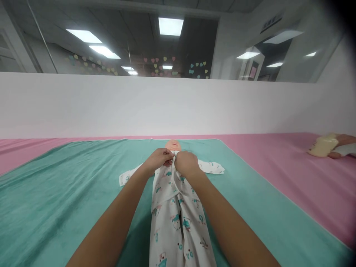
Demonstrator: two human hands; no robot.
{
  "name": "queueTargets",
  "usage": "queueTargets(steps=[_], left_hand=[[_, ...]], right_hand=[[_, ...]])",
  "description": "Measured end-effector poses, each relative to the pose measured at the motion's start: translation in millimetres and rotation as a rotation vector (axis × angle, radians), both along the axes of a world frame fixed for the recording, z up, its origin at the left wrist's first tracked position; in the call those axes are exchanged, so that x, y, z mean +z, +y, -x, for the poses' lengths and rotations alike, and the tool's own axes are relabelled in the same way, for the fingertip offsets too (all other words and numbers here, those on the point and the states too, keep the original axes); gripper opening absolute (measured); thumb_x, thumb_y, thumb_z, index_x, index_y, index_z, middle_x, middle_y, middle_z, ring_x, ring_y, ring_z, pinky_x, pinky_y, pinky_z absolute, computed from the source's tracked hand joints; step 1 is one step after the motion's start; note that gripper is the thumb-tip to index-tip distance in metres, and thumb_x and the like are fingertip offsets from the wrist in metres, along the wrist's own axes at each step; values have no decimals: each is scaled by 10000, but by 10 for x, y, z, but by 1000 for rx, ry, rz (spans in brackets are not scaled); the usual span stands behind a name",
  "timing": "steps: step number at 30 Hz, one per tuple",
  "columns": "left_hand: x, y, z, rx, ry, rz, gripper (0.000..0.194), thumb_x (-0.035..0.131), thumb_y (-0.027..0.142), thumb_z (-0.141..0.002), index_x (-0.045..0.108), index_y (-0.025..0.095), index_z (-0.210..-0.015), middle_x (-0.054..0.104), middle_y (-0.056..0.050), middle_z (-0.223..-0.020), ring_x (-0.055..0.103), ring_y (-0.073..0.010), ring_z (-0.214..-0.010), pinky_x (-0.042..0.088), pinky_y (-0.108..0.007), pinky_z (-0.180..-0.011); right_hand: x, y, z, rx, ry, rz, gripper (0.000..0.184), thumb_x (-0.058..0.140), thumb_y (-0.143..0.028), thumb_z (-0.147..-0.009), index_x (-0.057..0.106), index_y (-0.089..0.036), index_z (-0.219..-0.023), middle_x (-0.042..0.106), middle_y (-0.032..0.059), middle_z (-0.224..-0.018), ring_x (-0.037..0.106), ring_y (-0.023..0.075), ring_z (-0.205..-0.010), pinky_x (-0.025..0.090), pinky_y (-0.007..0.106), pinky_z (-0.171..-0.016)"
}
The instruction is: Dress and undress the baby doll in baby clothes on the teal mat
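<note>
A baby doll (173,144) lies on its back on a teal blanket (91,185), its head at the far end. It wears a white printed baby shirt (167,185) with both sleeves spread out to the sides. White printed pants (178,230) of the same pattern reach down toward me. Just below the doll's chin, my left hand (160,160) pinches the shirt's front edge. Close beside it, my right hand (187,164) is closed on the same front opening, its fingertips mostly hidden. Lower down, the shirt's front flaps overlap.
Pink cloth (278,163) shows around the blanket. At the far right, another person's hand (345,140) touches a pale yellow object (324,145). A white wall (167,107) with a window (133,40) above it stands behind the blanket.
</note>
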State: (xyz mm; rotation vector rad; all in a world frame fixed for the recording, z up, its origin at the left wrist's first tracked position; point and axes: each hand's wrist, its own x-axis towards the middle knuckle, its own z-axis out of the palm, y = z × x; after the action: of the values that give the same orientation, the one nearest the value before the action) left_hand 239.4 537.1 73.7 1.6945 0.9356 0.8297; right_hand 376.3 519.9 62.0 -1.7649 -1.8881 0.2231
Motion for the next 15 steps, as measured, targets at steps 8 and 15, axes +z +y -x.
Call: queueTargets(steps=[8, 15], left_hand=[[32, -88, -70, 23, -59, 80, 218, 602, 320, -717, 547, 127, -630, 574, -34, -642, 533, -109, -605, 459, -267, -629], [9, -99, -95, 53, -52, 95, 205, 624, 312, -688, 571, 119, -643, 584, -33, -635, 535, -104, -593, 452, -238, -588]], right_hand=[[11, 97, -360, 106, 456, 192, 248, 542, -260, -657, 417, -175, -460, 490, 32, -443, 475, 133, -449, 342, 252, -451], [-142, 146, -400, 309, 934, 343, 215, 608, -333, -679, 575, -126, -632, 570, 34, -598, 504, 88, -511, 397, 190, -461]])
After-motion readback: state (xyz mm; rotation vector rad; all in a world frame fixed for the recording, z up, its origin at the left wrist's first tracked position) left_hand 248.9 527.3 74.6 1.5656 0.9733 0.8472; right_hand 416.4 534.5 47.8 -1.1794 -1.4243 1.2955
